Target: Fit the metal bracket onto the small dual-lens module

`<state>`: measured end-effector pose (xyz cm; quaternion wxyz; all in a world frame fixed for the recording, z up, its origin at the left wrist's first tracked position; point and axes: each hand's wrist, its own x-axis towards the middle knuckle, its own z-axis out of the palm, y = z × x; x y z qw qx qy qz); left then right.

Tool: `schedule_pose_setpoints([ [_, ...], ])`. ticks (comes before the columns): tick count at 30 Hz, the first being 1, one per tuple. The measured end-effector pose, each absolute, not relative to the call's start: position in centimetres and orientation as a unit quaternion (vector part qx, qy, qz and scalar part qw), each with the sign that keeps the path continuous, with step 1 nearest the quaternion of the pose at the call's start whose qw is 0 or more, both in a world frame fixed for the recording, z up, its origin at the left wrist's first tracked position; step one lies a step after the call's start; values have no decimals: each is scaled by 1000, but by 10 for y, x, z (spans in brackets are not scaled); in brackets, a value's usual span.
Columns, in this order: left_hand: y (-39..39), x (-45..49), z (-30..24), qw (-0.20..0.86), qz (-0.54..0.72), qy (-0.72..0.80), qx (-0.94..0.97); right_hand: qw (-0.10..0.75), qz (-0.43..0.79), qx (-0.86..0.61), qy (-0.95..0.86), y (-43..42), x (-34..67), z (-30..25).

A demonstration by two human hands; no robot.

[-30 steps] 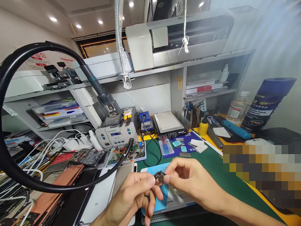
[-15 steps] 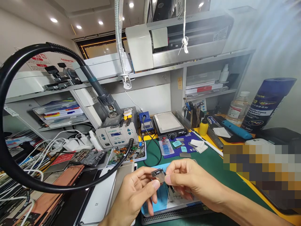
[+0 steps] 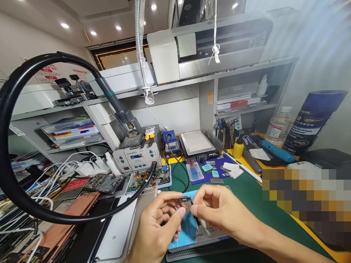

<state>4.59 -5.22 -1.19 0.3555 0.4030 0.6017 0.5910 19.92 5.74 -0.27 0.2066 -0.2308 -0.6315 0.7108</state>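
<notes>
Between my two hands is a small electronic part (image 3: 187,204) with a black top edge and a grey, metal-looking face; its exact kind I cannot make out. My left hand (image 3: 162,223) pinches its left side between thumb and forefinger. At its right edge my right hand (image 3: 219,207) is closed, thumb and fingertips pressed on it. A dark narrow strip hangs beneath the part near my right fingers. Below both hands lies a blue and pale flat sheet or tray (image 3: 183,239) on the green mat (image 3: 263,215), partly hidden by the hands.
At the left lie a white phone back (image 3: 116,233) and copper-coloured panels (image 3: 65,228). A black flexible hose (image 3: 5,153) loops over them. Behind are a tray of circuit boards (image 3: 170,179), a rework station (image 3: 139,155) and a flat heating plate (image 3: 197,142). A spray can (image 3: 309,126) stands right.
The part has tipped slightly in my fingers, showing less of its grey face. Both hands keep their pinch and have shifted only a little. The view has moved slightly.
</notes>
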Motion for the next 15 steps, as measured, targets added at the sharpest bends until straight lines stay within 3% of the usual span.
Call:
schedule_pose_setpoints([
  [5,-53,41,-17,327,555,618,451,225,689,-227,-651,57,200,-5],
  [15,-56,42,-24,125,551,620,544,311,540,-227,-748,47,201,-12],
])
